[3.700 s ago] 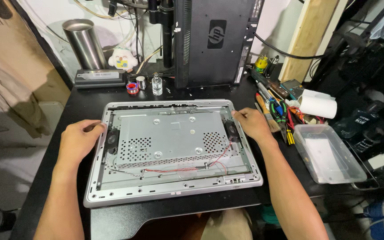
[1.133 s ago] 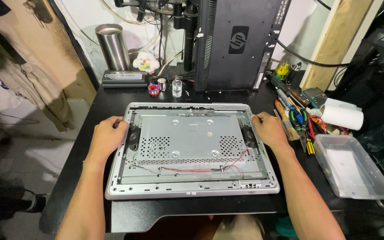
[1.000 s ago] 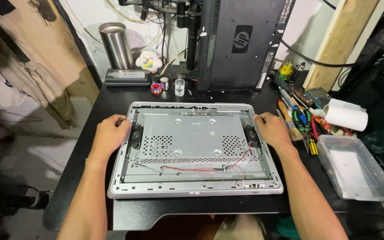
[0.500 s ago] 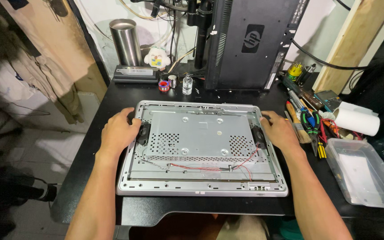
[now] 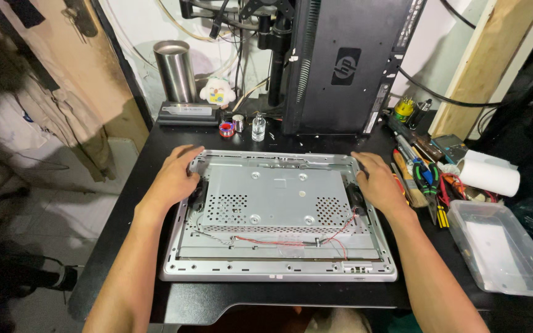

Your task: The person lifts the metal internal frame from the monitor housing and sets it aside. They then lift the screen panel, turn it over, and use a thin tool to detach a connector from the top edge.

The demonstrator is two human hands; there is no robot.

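Observation:
An opened flat monitor chassis [image 5: 279,271] lies back-up on the black desk [image 5: 155,148]. A perforated metal shield plate [image 5: 276,197] covers its middle, and thin red wires [image 5: 291,242] run along its lower part. My left hand [image 5: 177,176] rests flat on the chassis's left edge, fingers near the upper left corner. At the right edge lies my right hand [image 5: 379,180], fingers toward the upper right corner. Neither hand holds a tool.
A black monitor back cover [image 5: 347,65] stands upright behind the chassis. A steel cylinder [image 5: 177,71], a small bottle [image 5: 258,126] and a tape roll [image 5: 226,128] sit at the back. Pliers and screwdrivers [image 5: 427,179], a paper roll [image 5: 488,172] and a clear tray [image 5: 504,246] lie right.
The view has shifted so the chassis sits more to the centre-right. Both hands have stayed on the chassis's side edges, with fingers edging toward the top corners.

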